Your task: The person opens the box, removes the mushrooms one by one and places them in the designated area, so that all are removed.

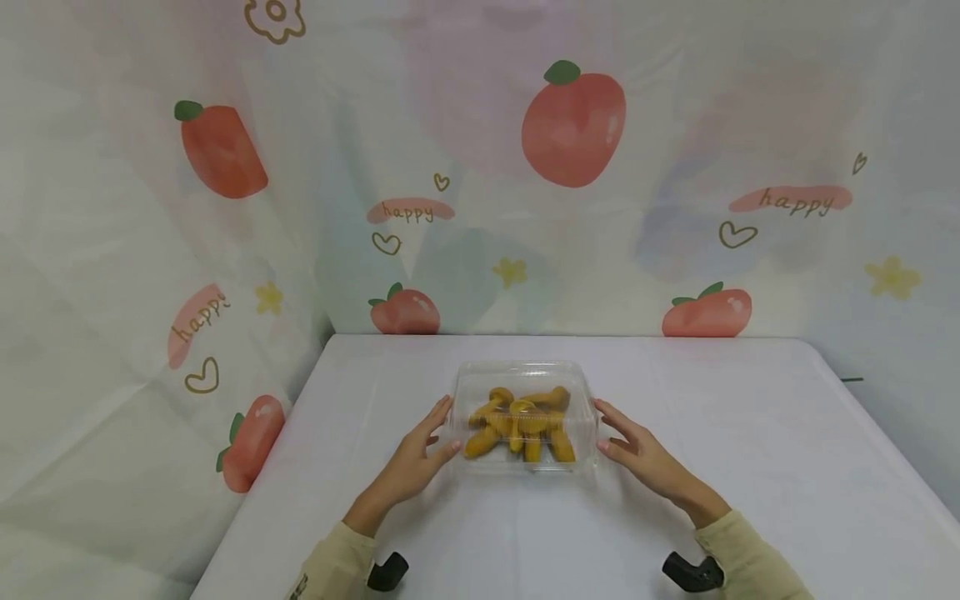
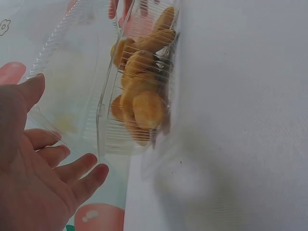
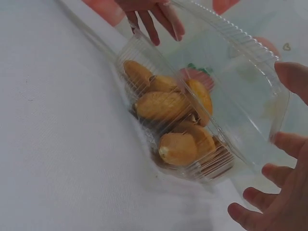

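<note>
A clear plastic clamshell box (image 1: 465, 379) sits on the white table with several yellow-brown mushrooms (image 1: 533, 421) inside. In both wrist views its ribbed base holds the mushrooms, while the transparent lid (image 2: 72, 62) stands at an angle to it. My left hand (image 1: 411, 468) is at the box's left side, thumb and fingertips close to the lid's edge, fingers spread and mostly straight. On the opposite side, my right hand (image 1: 651, 460) is placed likewise, its thumb (image 3: 292, 79) by the lid's rim. Whether the fingertips touch the plastic is hard to tell.
The white tabletop (image 1: 517, 533) surrounds the box. Behind and to the left hangs a pale curtain (image 1: 480, 108) printed with red fruit and hearts. Black curved pieces (image 1: 388, 572) are at both sleeve cuffs.
</note>
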`<state>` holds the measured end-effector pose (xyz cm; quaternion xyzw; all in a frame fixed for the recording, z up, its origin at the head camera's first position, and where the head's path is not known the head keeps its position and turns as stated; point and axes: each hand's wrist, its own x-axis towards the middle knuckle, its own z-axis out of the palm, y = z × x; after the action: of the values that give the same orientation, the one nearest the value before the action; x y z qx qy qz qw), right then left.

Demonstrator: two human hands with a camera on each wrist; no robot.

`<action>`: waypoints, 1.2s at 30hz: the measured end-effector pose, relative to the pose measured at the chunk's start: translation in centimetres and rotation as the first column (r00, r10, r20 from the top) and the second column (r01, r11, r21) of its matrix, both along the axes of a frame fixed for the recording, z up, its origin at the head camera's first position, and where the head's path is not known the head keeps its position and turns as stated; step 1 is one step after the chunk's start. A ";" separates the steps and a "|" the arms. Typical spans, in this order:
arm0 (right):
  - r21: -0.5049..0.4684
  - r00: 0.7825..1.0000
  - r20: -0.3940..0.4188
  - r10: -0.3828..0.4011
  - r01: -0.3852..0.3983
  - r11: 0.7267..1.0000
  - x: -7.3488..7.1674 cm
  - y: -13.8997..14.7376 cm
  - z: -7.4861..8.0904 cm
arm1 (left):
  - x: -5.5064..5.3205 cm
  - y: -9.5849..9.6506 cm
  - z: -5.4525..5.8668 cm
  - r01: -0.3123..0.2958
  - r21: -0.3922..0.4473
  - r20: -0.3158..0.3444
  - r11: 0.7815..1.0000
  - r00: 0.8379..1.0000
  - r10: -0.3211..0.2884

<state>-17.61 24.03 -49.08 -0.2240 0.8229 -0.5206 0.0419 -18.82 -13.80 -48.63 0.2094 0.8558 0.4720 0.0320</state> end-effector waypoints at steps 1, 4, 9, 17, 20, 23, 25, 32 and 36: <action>0.009 1.000 -0.003 -0.005 0.005 1.000 0.0 0.0 0.1 | 0.0 0.0 0.2 -0.003 0.004 -0.001 1.000 1.000 0.003; 0.030 1.000 -0.008 -0.021 0.021 0.999 -0.1 -0.1 0.4 | 0.0 0.0 0.5 -0.008 0.009 -0.012 1.000 1.000 0.008; 0.049 0.999 -0.028 -0.028 0.030 0.998 0.1 -0.2 1.1 | -0.1 -0.1 1.2 -0.010 0.010 -0.033 1.000 0.999 0.010; 0.059 0.996 -0.083 -0.019 0.024 0.998 0.1 -0.4 2.2 | 0.1 -0.4 2.4 -0.037 0.008 -0.061 0.999 0.997 0.037; 0.054 0.996 -0.085 -0.018 0.023 0.998 0.3 -0.3 2.5 | 0.3 -0.4 2.8 -0.050 -0.008 -0.063 0.999 0.997 0.049; 0.047 0.996 -0.090 -0.023 0.028 0.998 0.6 -0.1 3.0 | 0.4 -0.4 3.3 -0.059 -0.015 -0.076 0.998 0.995 0.058; 0.052 0.995 -0.093 -0.028 0.033 0.998 0.7 -0.1 3.2 | 0.4 -0.4 3.6 -0.064 -0.019 -0.084 0.998 0.994 0.062; 0.028 0.995 -0.090 -0.035 0.038 0.999 -0.1 0.0 3.4 | -0.8 -0.3 4.0 -0.071 -0.033 -0.084 0.997 0.994 0.068; 0.025 0.997 -0.056 -0.046 0.048 0.999 -0.7 -0.2 3.5 | -1.8 -0.3 3.8 -0.073 -0.006 -0.097 0.997 0.993 0.073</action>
<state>-18.34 23.87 -45.54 -0.2183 0.8356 -0.5040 0.0099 -20.59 -14.05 -44.82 0.2005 0.8656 0.4581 -0.0259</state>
